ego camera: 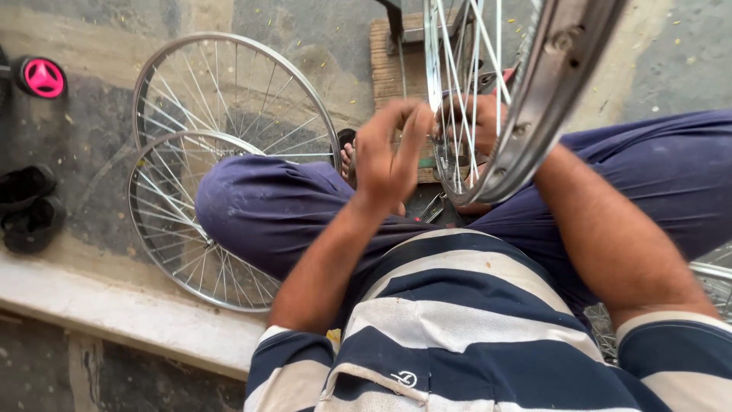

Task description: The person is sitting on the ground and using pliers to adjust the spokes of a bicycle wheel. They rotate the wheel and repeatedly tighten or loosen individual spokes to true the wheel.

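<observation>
Concrete floor (pixel 305 30), person seated on it, legs in dark blue trousers (pixel 274 210) spread to both sides, striped shirt (pixel 457 320) at the bottom of the view.

Bicycle wheel (pixel 526 114) stands upright between the knees, bare metal rim, spokes fanning up out of view. It sits right in front of both hands.

Two more spoked wheels (pixel 221 152) lie flat and overlapping on the floor to the person's left, partly under the left thigh.

Wooden block (pixel 389 65) beyond the wheel.

Left hand (pixel 389 156): raised just beside the spokes, fingers bunched narrow, fingertips at the spokes. Motion blur, can't tell if it pinches anything.

Right hand (pixel 476 122): behind the spokes, inside the rim, fingers curled; what it grips is hidden.

Black sandals (pixel 27 206) and a pink small wheel (pixel 42 78) far left.
</observation>
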